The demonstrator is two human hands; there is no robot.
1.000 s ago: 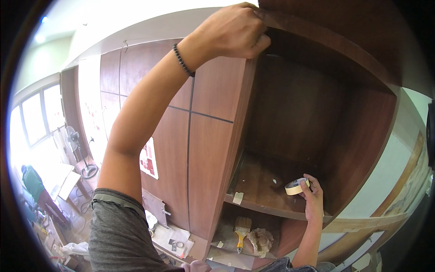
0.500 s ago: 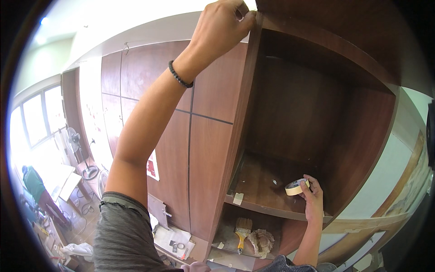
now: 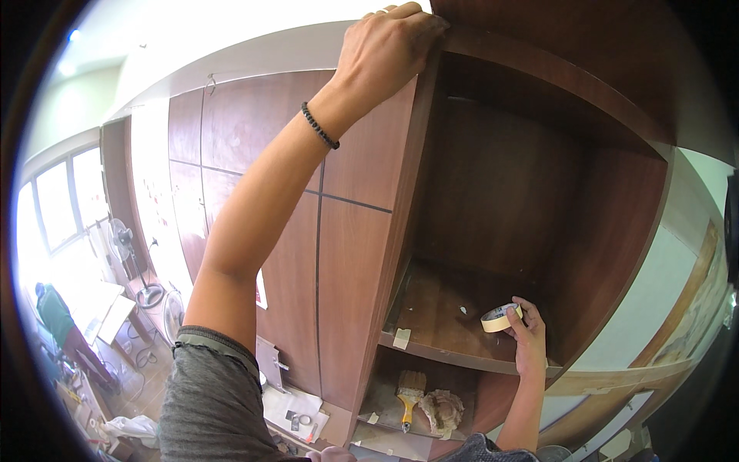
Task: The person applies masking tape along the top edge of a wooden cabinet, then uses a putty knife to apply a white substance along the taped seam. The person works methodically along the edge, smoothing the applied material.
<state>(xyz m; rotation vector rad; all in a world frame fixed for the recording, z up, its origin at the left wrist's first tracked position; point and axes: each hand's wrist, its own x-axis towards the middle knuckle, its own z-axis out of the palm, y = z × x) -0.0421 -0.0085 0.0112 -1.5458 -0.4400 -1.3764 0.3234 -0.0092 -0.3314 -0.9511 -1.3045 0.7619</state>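
Observation:
My left hand (image 3: 389, 46) is raised high and its fingers rest on the top front corner of a dark brown wooden cabinet (image 3: 493, 192); a black bead bracelet (image 3: 319, 126) sits on that wrist. My right hand (image 3: 528, 339) is low inside the open compartment, holding a roll of cream masking tape (image 3: 501, 316) on the shelf board (image 3: 439, 323). A short strip of tape (image 3: 401, 338) sticks to the shelf's front edge.
A paintbrush (image 3: 409, 389) and a crumpled rag (image 3: 442, 409) lie on the shelf below. Closed brown wardrobe doors (image 3: 254, 177) stretch to the left. Far down on the left are a standing fan (image 3: 123, 246), windows, a person in green (image 3: 54, 312) and clutter on the floor.
My left hand has slid a little up and to the left along the cabinet's top corner. My right hand and the tape roll have stayed in place.

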